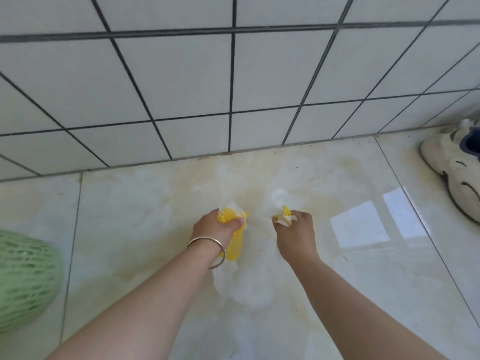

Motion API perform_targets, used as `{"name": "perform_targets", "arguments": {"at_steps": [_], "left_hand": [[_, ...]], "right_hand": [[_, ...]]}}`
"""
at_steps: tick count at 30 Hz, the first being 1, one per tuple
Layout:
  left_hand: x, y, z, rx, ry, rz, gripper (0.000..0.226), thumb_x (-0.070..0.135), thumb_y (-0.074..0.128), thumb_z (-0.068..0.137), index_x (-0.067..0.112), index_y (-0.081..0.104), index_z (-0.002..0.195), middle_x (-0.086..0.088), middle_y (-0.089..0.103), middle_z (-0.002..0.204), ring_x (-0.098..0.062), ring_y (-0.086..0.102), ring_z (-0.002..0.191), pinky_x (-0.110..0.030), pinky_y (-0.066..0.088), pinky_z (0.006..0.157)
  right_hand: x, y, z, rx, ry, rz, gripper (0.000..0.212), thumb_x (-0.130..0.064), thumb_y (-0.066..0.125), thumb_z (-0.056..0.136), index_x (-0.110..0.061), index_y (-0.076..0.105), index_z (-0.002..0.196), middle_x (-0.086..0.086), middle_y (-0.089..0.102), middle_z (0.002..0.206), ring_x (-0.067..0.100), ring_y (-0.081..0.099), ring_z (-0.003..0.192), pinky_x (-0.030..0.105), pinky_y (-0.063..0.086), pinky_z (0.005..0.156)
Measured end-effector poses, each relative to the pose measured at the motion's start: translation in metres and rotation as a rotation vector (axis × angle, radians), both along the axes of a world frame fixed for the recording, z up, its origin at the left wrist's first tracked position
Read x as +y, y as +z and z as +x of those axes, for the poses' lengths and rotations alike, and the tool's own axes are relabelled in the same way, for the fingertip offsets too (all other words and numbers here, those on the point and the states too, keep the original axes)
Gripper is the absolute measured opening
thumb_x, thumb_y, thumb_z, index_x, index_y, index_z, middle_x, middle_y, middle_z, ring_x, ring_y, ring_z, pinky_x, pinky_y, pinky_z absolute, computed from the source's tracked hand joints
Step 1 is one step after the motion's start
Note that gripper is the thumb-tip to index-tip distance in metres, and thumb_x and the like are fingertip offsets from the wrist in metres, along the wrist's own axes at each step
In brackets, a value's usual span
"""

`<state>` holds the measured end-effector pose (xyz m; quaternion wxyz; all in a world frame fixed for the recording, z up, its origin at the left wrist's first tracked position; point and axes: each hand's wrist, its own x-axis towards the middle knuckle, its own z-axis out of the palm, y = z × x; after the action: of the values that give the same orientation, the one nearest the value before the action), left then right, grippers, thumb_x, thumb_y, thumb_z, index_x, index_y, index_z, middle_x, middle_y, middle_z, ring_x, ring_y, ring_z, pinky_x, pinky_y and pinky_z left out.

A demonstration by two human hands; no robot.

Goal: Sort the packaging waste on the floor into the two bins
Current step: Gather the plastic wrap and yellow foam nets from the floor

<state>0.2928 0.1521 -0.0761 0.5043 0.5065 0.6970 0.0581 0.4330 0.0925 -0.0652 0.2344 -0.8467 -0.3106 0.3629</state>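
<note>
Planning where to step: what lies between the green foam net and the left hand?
In the head view, only bare floor tile lies between the green foam net and the left hand.

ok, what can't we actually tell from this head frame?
- Bins: neither is in the head view.
- Left hand and right hand: fingers cover most of the yellow-and-white packaging; one piece or two, unclear.
- Green foam net: cut by the left edge.
- Shoe: cut by the right edge.
</note>
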Motion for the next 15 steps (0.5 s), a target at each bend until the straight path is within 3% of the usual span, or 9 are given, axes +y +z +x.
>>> {"name": "perform_targets", "arguments": {"at_steps": [4, 8, 11, 15], "left_hand": [[-0.015, 0.045, -0.031, 0.009, 0.065, 0.009, 0.03, 0.042, 0.066, 0.078, 0.017, 0.066, 0.095, -0.01, 0.07, 0.106, -0.029, 0.063, 0.103, -0.036, 0.05, 0.091], [-0.032, 0.104, -0.059, -0.051, 0.152, 0.049, 0.027, 0.041, 0.066, 0.077, 0.018, 0.065, 0.091, -0.01, 0.07, 0.104, -0.029, 0.064, 0.099, -0.037, 0.051, 0.09], [-0.048, 0.155, -0.082, -0.127, 0.222, 0.094, 0.027, 0.042, 0.067, 0.077, 0.018, 0.065, 0.09, -0.009, 0.07, 0.103, -0.028, 0.066, 0.097, -0.038, 0.053, 0.09], [-0.076, 0.218, -0.112, -0.196, 0.266, 0.176, 0.028, 0.041, 0.065, 0.079, 0.016, 0.066, 0.092, -0.011, 0.069, 0.104, -0.03, 0.065, 0.099, -0.038, 0.052, 0.091]], "right_hand": [[0.0, 0.067, -0.03, 0.301, -0.113, 0.142, 0.008, -0.015, 0.053, 0.09, -0.013, 0.06, 0.089, 0.008, 0.066, 0.085, 0.022, 0.058, 0.063, 0.033, 0.05, 0.063], [-0.009, 0.136, -0.064, 0.304, -0.093, 0.285, 0.019, -0.001, 0.041, 0.086, -0.016, 0.051, 0.08, 0.0, 0.062, 0.075, 0.017, 0.058, 0.063, 0.024, 0.043, 0.05], [-0.023, 0.185, -0.091, 0.314, -0.046, 0.321, 0.024, 0.003, 0.036, 0.087, -0.017, 0.048, 0.094, 0.0, 0.054, 0.077, 0.014, 0.048, 0.06, 0.023, 0.037, 0.05], [-0.052, 0.242, -0.127, 0.399, 0.063, 0.341, 0.042, 0.003, 0.04, 0.084, -0.027, 0.056, 0.109, -0.004, 0.058, 0.089, 0.009, 0.052, 0.069, 0.019, 0.043, 0.055]]}}
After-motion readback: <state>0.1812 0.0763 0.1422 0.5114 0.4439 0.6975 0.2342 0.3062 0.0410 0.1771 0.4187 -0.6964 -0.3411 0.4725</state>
